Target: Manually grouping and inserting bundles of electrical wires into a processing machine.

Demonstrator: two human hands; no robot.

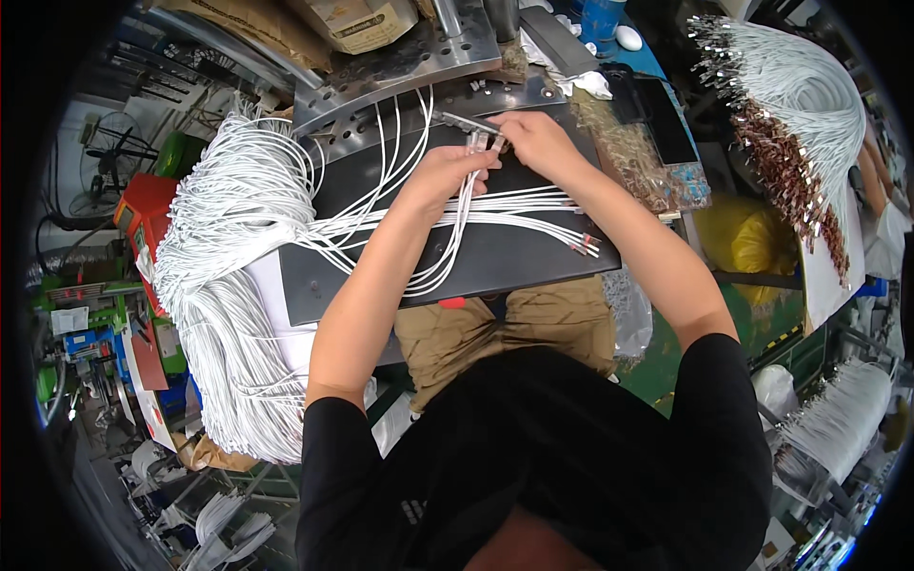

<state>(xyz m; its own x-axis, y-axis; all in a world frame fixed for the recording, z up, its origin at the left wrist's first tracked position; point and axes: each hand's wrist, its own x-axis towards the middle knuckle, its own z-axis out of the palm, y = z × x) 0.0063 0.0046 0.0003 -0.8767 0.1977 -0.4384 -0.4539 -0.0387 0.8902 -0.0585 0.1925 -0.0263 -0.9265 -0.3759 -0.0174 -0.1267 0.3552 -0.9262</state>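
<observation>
My left hand is closed around several white cables, just below their clear plastic connectors. The cables hang from it in a curve toward me. At the connectors' right, my right hand has its fingers bent and pressed together. Its fingertips meet the right end of a narrow grey metal strip; whether they grip the strip or a connector is hidden. More white cables lie across the black work surface under my hands, their reddish-tipped ends toward the right.
A thick bundle of white cables drapes over the left side. Beyond the work surface stands a perforated metal plate with a cardboard box. A dark flat panel lies at the right; farther right hangs another cable bundle.
</observation>
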